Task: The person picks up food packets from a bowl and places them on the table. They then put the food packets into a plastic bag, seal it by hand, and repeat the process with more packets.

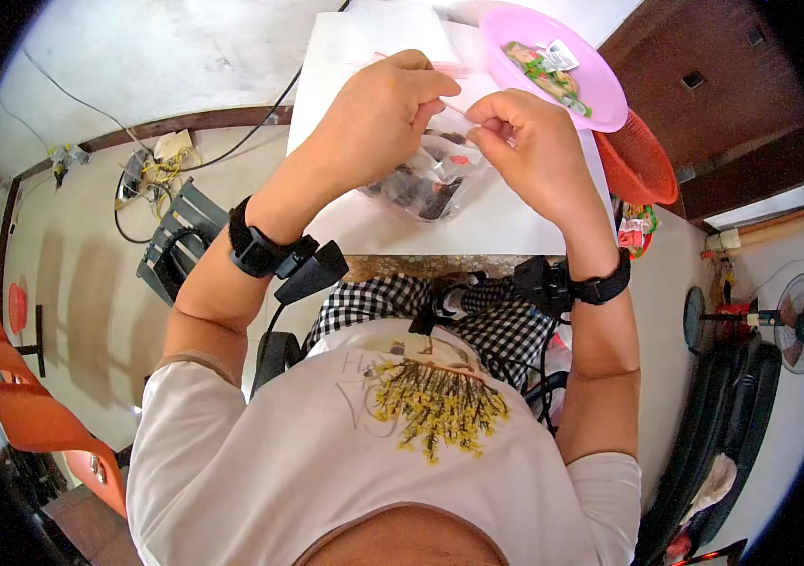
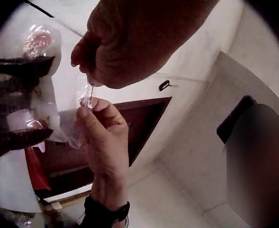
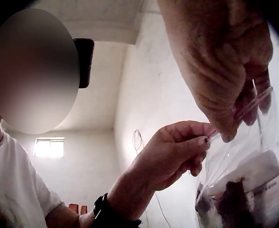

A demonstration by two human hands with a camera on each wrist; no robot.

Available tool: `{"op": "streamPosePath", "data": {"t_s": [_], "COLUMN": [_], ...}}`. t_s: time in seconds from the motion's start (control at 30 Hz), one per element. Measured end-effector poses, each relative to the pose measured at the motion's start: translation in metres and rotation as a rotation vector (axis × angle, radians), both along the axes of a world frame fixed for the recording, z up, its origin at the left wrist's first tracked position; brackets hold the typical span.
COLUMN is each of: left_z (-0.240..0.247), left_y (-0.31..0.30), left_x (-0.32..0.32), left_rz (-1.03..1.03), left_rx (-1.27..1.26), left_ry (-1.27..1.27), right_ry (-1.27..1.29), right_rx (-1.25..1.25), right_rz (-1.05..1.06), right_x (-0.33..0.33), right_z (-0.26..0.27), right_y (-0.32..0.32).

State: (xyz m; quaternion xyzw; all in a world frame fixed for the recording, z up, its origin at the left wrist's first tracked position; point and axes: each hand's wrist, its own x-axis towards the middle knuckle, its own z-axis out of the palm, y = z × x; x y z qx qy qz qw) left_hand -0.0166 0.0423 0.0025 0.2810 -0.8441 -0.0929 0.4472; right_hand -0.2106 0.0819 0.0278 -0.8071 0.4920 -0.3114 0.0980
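A clear plastic zip bag (image 1: 428,193) with dark pieces inside hangs low over the white table (image 1: 524,226). My left hand (image 1: 378,118) pinches its top edge between thumb and fingers. Close beside it, my right hand (image 1: 536,156) pinches the same edge farther along. Seen from the right wrist, the pinkish zip strip (image 3: 246,110) runs between both hands' fingertips, and a white label (image 3: 253,173) shows among the dark contents (image 3: 235,204). The left wrist view shows the bag's dark filling (image 2: 20,104) at the left.
A pink basin (image 1: 609,104) holding green-and-tan packets (image 1: 548,75) stands at the table's back right, with a red basket (image 1: 642,165) just under it. White sheets or bags (image 1: 392,33) lie at the back. A grey stool (image 1: 180,236) is left of the table; a fan (image 1: 798,321) stands far right.
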Motion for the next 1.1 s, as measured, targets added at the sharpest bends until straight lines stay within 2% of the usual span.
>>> {"op": "streamPosePath", "data": {"t_s": [0.43, 1.1], "left_z": [0.006, 0.009], "left_y": [-0.007, -0.01], "left_x": [0.002, 0.003], "left_rz": [-0.073, -0.073], "left_rx": [0.031, 0.161], "left_ry": [-0.094, -0.099], "right_ry": [0.099, -0.105], "right_rx": [-0.02, -0.039], "right_rz": [-0.02, -0.022], "right_x": [-0.023, -0.054], "right_z": [-0.001, -0.017], "right_y": [0.006, 0.01]}}
